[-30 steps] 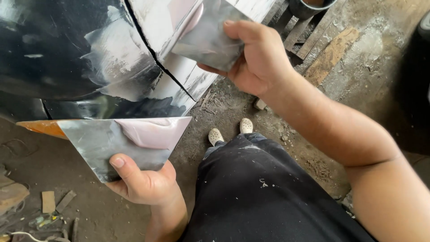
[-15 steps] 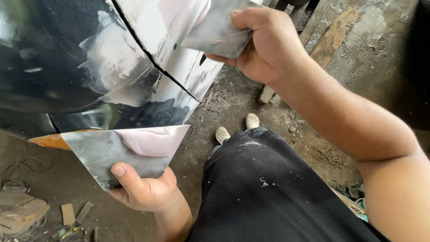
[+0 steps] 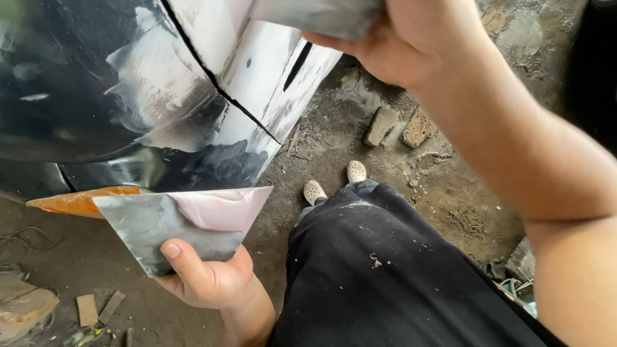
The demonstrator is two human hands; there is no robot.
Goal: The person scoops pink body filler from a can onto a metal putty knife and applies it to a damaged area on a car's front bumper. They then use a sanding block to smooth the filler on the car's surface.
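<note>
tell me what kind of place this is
Probably a rough metal workshop or yard. The floor is bare dirt strewn with broken bricks and scrap, and both hands, left and right, grip bent flaps of a large shiny metal sheet.

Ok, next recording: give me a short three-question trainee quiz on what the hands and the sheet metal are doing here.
1. True or false: the left hand grips a corner of the shiny metal sheet.
2. What does the right hand hold? A) a hammer B) a sheet-metal flap C) a brick
3. What lies on the dirt floor beyond the white shoes?

Key: 1 true. 2 B. 3 two stone chunks.
</note>
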